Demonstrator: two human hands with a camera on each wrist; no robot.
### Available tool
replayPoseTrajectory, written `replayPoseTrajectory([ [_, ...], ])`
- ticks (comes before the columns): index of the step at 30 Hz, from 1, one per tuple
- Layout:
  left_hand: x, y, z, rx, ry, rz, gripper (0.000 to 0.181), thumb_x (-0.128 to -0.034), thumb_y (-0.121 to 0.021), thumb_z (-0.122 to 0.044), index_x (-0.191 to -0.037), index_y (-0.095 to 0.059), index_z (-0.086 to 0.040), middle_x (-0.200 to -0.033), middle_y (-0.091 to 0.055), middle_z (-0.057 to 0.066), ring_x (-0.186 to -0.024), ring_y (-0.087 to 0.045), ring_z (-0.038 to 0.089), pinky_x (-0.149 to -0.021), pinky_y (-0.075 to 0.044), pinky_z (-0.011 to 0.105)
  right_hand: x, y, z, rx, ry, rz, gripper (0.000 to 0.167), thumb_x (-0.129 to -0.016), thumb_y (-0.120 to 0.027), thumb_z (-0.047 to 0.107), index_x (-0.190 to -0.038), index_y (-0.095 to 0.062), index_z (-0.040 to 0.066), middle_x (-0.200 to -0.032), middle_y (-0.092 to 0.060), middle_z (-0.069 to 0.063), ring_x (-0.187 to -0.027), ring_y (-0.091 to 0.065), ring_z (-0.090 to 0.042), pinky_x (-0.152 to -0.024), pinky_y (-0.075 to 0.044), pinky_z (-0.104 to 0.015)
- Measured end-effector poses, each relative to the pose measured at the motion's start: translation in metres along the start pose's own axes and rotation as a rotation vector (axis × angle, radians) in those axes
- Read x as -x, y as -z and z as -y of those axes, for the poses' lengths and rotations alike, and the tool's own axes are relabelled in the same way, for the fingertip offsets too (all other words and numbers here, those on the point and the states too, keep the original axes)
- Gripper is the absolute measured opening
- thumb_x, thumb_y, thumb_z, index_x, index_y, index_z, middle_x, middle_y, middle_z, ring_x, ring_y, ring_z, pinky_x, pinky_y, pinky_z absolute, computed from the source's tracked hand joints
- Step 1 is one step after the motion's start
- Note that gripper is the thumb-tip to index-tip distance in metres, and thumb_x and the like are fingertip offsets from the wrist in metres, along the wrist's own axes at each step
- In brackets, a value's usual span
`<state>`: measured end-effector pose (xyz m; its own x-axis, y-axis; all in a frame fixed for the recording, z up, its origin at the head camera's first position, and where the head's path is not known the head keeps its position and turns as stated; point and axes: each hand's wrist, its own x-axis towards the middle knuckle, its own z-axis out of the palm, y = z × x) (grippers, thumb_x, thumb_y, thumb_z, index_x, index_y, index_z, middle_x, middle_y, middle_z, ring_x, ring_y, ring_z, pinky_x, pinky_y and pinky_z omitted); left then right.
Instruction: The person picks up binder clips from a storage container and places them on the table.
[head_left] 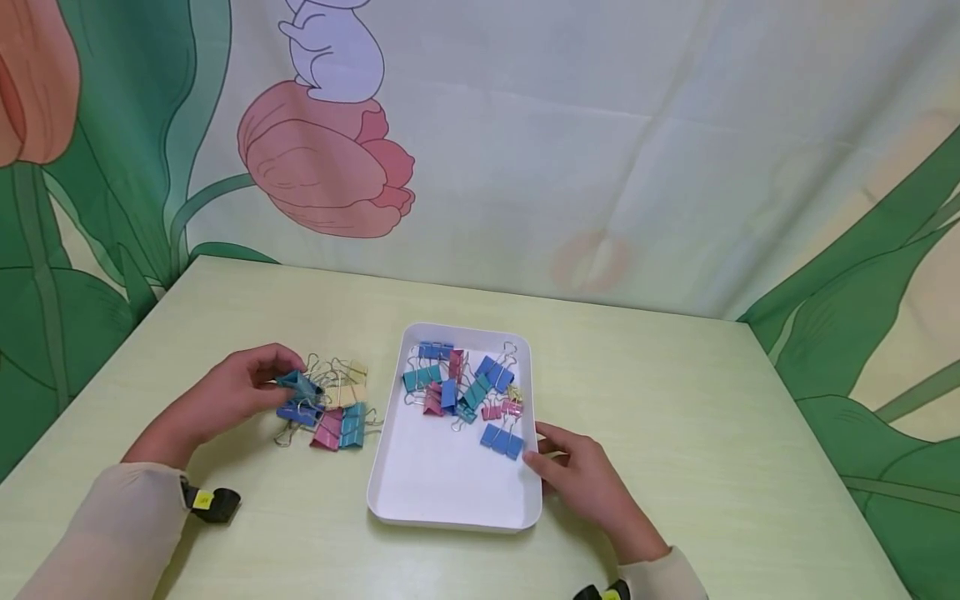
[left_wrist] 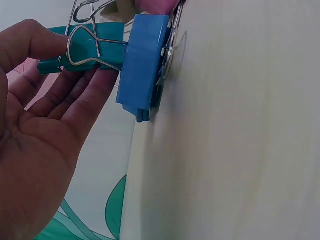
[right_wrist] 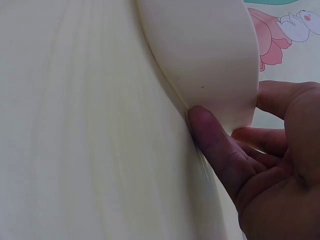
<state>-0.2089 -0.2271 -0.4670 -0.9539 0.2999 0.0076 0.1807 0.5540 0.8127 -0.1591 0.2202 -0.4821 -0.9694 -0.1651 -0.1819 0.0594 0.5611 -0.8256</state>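
Left wrist view: nearest is the palm of the left hand (left_wrist: 45,125), its thumb and fingers brought together in a partly closed pinch around a teal binder clip (left_wrist: 111,32), a wire loop lying across the clip's face. This clip sits at the near left part of a loose heap on the worktop (head_left: 712,433), right beside a blue clip (left_wrist: 144,62). It should be light and stiff, hard to damage but smooth; the broad painted body looks the surer hold, since the wire handles would probably swing or snag on neighbours. Around it in the heap are a pink clip (head_left: 327,431) and another teal clip (head_left: 352,427), then pale yellow clips (head_left: 347,395) farther back.

In the head view the right hand (head_left: 581,475) has its fingers curled at the right side wall of a white tray (head_left: 442,492), gripping it by the edge. The tray looks light and fairly rigid. Its clips gather toward the far half: a blue one lowest, near the right wall, then small pink ones (head_left: 501,409), mixed teal, blue and pink, and a blue one (head_left: 436,350) by the far rim.
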Motion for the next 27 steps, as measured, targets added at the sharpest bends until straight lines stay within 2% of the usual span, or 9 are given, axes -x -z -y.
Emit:
replayPoseTrajectory([
  [5,0.0,-0.001,-0.004,0.012,0.011,0.025,0.035,-0.0893,-0.061,-0.006,-0.124,-0.056,-0.006,-0.122,-0.06,0.013,-0.113,-0.058,0.03,-0.083,-0.051,0.017,0.001,0.0,0.001,0.002,-0.006,-0.01,0.051,-0.09,-0.069,0.026,-0.137,-0.055,0.012,-0.107,-0.067,-0.009,-0.083,-0.067,-0.016,-0.069,-0.059,-0.028],
  [11,0.001,-0.003,-0.007,0.006,0.001,0.027,0.04,-0.0893,-0.061,-0.006,-0.128,-0.054,-0.005,-0.118,-0.06,0.012,-0.113,-0.059,0.031,-0.083,-0.053,0.018,0.002,0.0,0.002,-0.004,-0.007,-0.009,0.051,-0.09,-0.069,0.026,-0.137,-0.055,0.012,-0.107,-0.067,-0.009,-0.083,-0.067,-0.016,-0.069,-0.059,-0.028],
  [18,0.004,0.0,-0.013,-0.035,0.001,0.013,0.041,-0.09,-0.065,-0.012,-0.129,-0.053,-0.008,-0.12,-0.06,0.012,-0.116,-0.058,0.032,-0.089,-0.056,0.032,0.002,0.0,0.003,0.004,-0.018,-0.006,0.053,-0.09,-0.069,0.027,-0.138,-0.054,0.013,-0.108,-0.067,-0.008,-0.084,-0.067,-0.016,-0.069,-0.06,-0.029],
  [22,0.004,0.001,-0.017,-0.052,-0.014,0.002,0.04,-0.0905,-0.066,-0.014,-0.129,-0.053,-0.009,-0.123,-0.059,0.011,-0.117,-0.058,0.032,-0.092,-0.055,0.035,0.001,0.0,0.002,0.002,-0.022,-0.004,0.053,-0.09,-0.069,0.027,-0.138,-0.054,0.014,-0.108,-0.067,-0.008,-0.084,-0.067,-0.016,-0.069,-0.06,-0.029],
  [27,0.005,-0.001,-0.026,-0.073,-0.036,-0.009,0.041,-0.0901,-0.067,-0.015,-0.128,-0.053,-0.007,-0.124,-0.059,0.013,-0.118,-0.058,0.035,-0.097,-0.051,0.045,0.0,-0.001,0.002,0.005,-0.024,-0.004,0.052,-0.09,-0.069,0.026,-0.138,-0.054,0.014,-0.108,-0.067,-0.008,-0.084,-0.067,-0.016,-0.069,-0.06,-0.029],
])
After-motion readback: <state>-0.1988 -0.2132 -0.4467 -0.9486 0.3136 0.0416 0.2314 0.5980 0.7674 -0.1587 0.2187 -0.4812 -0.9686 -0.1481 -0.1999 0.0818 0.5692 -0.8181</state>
